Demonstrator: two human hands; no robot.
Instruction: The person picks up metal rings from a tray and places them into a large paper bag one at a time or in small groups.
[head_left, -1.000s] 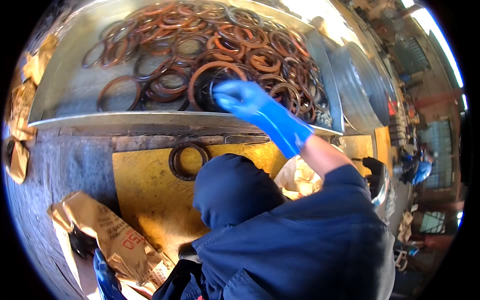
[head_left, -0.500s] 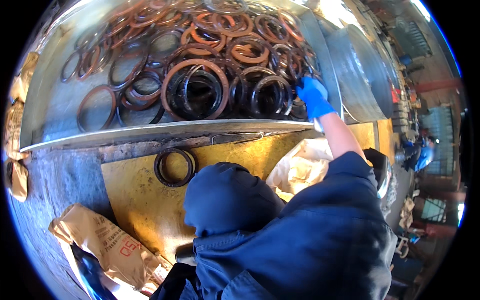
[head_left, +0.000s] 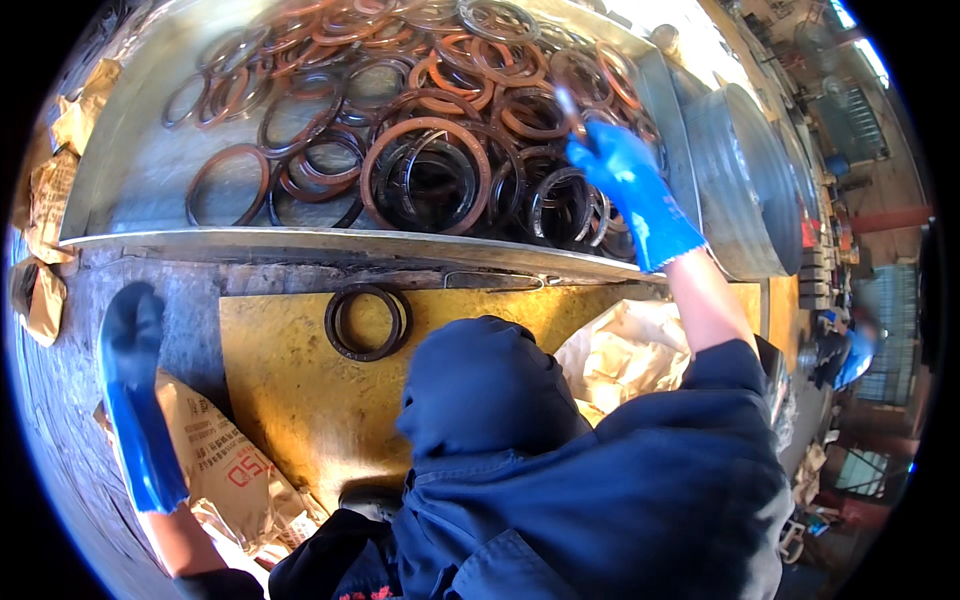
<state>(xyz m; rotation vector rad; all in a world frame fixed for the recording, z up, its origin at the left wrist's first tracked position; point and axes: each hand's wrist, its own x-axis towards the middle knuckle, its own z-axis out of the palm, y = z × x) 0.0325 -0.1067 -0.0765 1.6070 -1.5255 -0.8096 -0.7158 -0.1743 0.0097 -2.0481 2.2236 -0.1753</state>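
My right hand (head_left: 620, 165), in a blue rubber glove, is raised over the right end of a heap of brown and black rings (head_left: 425, 170) in a metal tray (head_left: 300, 238). Its fingers are closed on a narrow, motion-blurred brown piece (head_left: 572, 112), which looks like a ring seen edge-on. At the far left my left hand (head_left: 135, 330), also gloved in blue, is apart from the tray. Its fingers extend away from me, darkened and slightly blurred, and nothing shows in them. Two dark rings (head_left: 340, 345) lie overlapping on a yellow board (head_left: 270, 350) in front of me.
A printed brown paper sack (head_left: 225, 450) lies at lower left. Crumpled paper (head_left: 625, 350) is on the board's right side. A large metal drum (head_left: 740, 180) stands beyond the tray's right wall. Torn paper packaging (head_left: 45, 300) lies far left. Another person (head_left: 850, 350) is in the right background.
My right hand has lifted from among the rings and moved up and slightly left, with a blurred brown piece now in it. My left hand has come into view at the left.
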